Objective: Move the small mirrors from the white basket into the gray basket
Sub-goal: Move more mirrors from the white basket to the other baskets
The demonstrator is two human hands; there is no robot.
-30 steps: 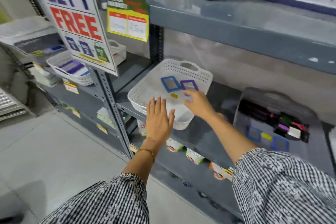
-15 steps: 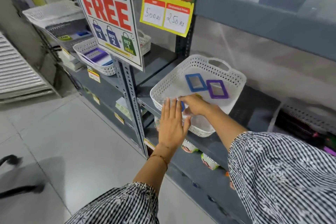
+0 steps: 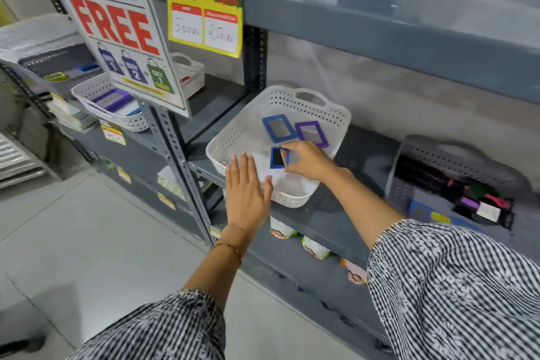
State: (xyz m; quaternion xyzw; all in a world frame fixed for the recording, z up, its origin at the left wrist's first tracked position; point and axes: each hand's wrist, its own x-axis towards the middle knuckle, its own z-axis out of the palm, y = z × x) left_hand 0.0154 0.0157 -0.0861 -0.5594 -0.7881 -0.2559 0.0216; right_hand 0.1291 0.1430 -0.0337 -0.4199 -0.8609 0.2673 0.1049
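**Lifting a small mirror out of the white basket**

Spanning the whole view, gray metal shelving (image 3: 380, 35) holds everything. Hanging on its post: a big sign (image 3: 114, 29) reading "GET 1 FREE", and a smaller yellow-edged price card (image 3: 204, 13) reading "SUPER MARKET", handwritten prices roughly "500" and "250", not fully legible. The gray basket (image 3: 455, 161) sits on the same shelf, right side, well apart from the white one, already holding dark items and some small framed pieces. The white basket (image 3: 280, 102) sits mid-shelf, perforated plastic. Inside lie a blue-framed mirror (image 3: 276, 128) and a purple-framed mirror (image 3: 311, 133), flat, just beside each other. The left hand (image 3: 247, 190) is open, fingers spread flat, at the basket's near rim, holding nothing. The right hand (image 3: 306, 159) pinches a small blue mirror (image 3: 279, 158) by its edge, tilted up above the basket floor.

Handling guess: mirrors light, stiff, glass likely fragile, face slippery. Best taken by the plastic frame edges, not the glass.
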